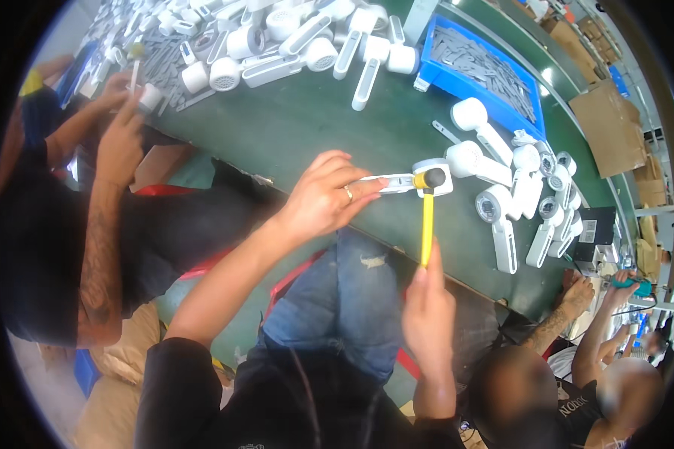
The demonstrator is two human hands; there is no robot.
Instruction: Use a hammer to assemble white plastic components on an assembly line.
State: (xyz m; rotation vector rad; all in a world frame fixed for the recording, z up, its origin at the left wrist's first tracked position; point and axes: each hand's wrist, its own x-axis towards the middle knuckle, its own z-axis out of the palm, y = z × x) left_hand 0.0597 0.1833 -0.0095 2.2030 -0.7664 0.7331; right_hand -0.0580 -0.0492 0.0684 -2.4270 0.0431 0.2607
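My left hand, a ring on one finger, is closed on the handle of a white handheld device with a rounded head. The device lies sideways near the table's front edge, its head to the right. In my right hand is a mallet with a yellow handle and a dark, rounded head. The mallet head is over the place where the device's handle meets its head; whether it touches cannot be told. To the right, several similar white devices lie on the green table, some with round lens-like faces upward.
A blue bin of grey strips stands at the back right. A big heap of white devices covers the far left. At left, a co-worker's hands hold a tool and a white part. Other people work at right near a black box.
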